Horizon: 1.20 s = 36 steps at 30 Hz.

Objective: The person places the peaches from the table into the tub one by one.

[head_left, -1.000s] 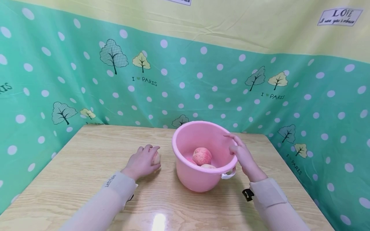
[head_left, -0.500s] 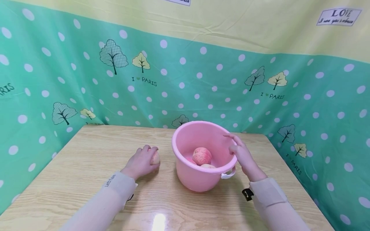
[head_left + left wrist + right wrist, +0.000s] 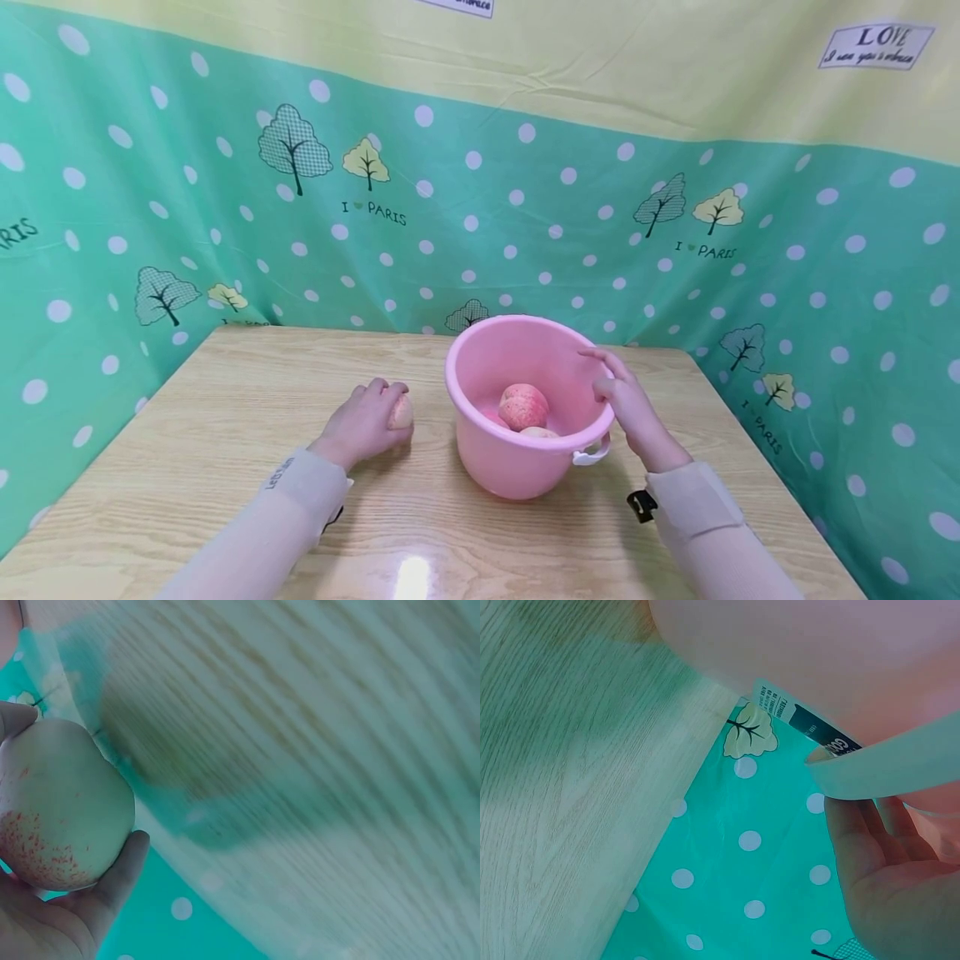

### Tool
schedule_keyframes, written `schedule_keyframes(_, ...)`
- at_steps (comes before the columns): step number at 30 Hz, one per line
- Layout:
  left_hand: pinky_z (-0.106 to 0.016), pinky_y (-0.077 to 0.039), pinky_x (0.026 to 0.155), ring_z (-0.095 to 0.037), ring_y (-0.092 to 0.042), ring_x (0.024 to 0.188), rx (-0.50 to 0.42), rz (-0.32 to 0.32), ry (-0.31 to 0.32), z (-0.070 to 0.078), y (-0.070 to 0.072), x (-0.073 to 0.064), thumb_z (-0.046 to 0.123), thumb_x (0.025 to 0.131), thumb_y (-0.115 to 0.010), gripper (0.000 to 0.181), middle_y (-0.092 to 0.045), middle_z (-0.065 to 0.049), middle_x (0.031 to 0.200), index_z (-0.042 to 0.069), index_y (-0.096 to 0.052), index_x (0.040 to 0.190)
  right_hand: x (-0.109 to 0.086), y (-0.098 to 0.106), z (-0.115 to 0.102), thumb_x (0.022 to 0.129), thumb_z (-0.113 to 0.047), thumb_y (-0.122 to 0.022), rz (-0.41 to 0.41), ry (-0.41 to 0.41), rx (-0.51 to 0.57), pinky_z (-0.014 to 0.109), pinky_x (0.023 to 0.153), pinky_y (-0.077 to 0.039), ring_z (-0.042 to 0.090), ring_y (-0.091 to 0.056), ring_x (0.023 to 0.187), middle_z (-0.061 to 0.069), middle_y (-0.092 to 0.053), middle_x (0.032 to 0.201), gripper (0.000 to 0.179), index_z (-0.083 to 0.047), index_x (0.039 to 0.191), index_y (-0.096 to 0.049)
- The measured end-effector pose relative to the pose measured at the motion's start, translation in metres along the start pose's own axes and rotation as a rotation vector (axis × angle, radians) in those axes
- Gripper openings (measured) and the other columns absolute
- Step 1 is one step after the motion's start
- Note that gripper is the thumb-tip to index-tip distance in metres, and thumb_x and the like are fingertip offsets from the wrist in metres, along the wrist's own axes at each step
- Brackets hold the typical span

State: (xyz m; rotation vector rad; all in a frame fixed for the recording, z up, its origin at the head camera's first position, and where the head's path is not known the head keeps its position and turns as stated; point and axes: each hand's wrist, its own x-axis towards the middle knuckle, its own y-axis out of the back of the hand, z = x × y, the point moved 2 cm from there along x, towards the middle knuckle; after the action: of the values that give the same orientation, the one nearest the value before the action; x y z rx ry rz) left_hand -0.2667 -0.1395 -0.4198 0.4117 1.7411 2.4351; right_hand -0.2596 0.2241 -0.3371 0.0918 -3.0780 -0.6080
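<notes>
My left hand (image 3: 363, 423) grips a pale peach (image 3: 401, 412) with red specks, left of the bucket. In the left wrist view, fingers and thumb stand on opposite sides of this peach (image 3: 64, 802). Whether it touches the table I cannot tell. A pink bucket (image 3: 498, 467) stands upright near the table's middle. Inside lie a reddish peach (image 3: 522, 407), a paler one (image 3: 538, 432) largely hidden by the front rim, and a bit of another pink one (image 3: 493, 417). My right hand (image 3: 636, 417) holds the bucket's right rim. In the right wrist view its fingers pass behind the white handle (image 3: 889, 765).
The wood-grain table (image 3: 225, 433) reaches back to a green dotted curtain (image 3: 420, 250) that hangs behind it and along both sides. A label (image 3: 810, 724) sticks to the bucket's outer wall. A light reflection shows near the front of the table.
The left hand has closed more snugly round the peach and shifted slightly left and up with it. The right hand and the bucket have stayed where they were.
</notes>
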Motion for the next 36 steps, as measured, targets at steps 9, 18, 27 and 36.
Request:
schedule_keyframes(9,-0.048,-0.055,0.079,-0.033,-0.056,0.097,0.017,0.038,-0.017,0.001,0.006,0.0,0.038,0.076,-0.074,0.065,-0.058,-0.016,0.121,0.012,-0.055,0.132,-0.001,0.0,-0.001,0.081,0.001,-0.04,-0.004,-0.009,-0.003,0.026,0.069,-0.043,0.033,-0.048,0.111,0.017,-0.033,0.151,0.068,-0.012,0.148,-0.039)
schedule_keyframes(18,-0.048,-0.054,0.079,-0.032,-0.055,0.097,0.032,0.061,-0.035,0.003,0.014,0.001,0.039,0.075,-0.074,0.066,-0.059,-0.014,0.122,0.012,-0.054,0.132,0.001,0.0,0.0,0.078,0.002,-0.039,0.007,-0.004,-0.004,0.024,0.064,-0.042,0.032,-0.048,0.107,0.018,-0.035,0.148,0.068,-0.009,0.145,-0.041)
schedule_keyframes(27,-0.047,-0.054,0.082,-0.033,-0.057,0.098,0.045,0.086,-0.064,0.009,0.024,0.0,0.038,0.075,-0.071,0.061,-0.061,-0.011,0.12,0.013,-0.057,0.128,0.001,0.0,0.0,0.078,0.002,-0.039,0.005,-0.005,-0.002,0.024,0.063,-0.042,0.034,-0.048,0.108,0.019,-0.035,0.148,0.068,-0.009,0.145,-0.041)
schedule_keyframes(36,-0.046,-0.053,0.083,-0.031,-0.057,0.097,0.056,0.116,-0.086,0.011,0.031,-0.001,0.038,0.074,-0.071,0.061,-0.062,-0.01,0.119,0.012,-0.058,0.128,0.0,0.0,0.0,0.079,0.002,-0.039,-0.001,0.001,0.006,0.025,0.066,-0.043,0.034,-0.046,0.113,0.019,-0.033,0.15,0.068,-0.009,0.146,-0.04)
